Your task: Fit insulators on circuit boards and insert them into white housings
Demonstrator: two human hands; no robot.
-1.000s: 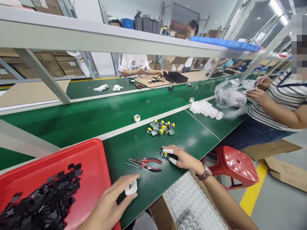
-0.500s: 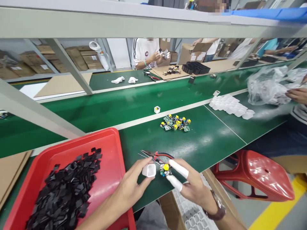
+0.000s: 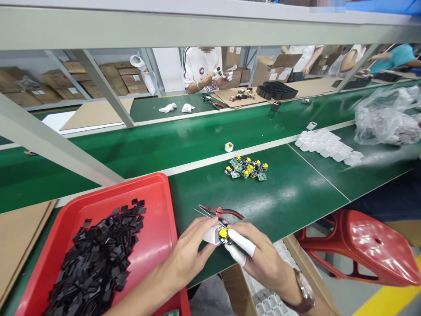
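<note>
The left hand (image 3: 190, 259) grips a white shell (image 3: 211, 235) and the right hand (image 3: 259, 259) pinches a small board (image 3: 224, 234), now touching the shell's open side, just above the bench (image 3: 289, 193) edge. Half a second ago they were apart; a second ago the right hand lay beyond the pliers (image 3: 220, 213).

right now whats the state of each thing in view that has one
left hand: shut on white housing
right hand: pinching circuit board at the housing's mouth
pliers: lying shut on the bench
red tray: heaped with black pieces
loose circuit boards: piled, untouched
</note>
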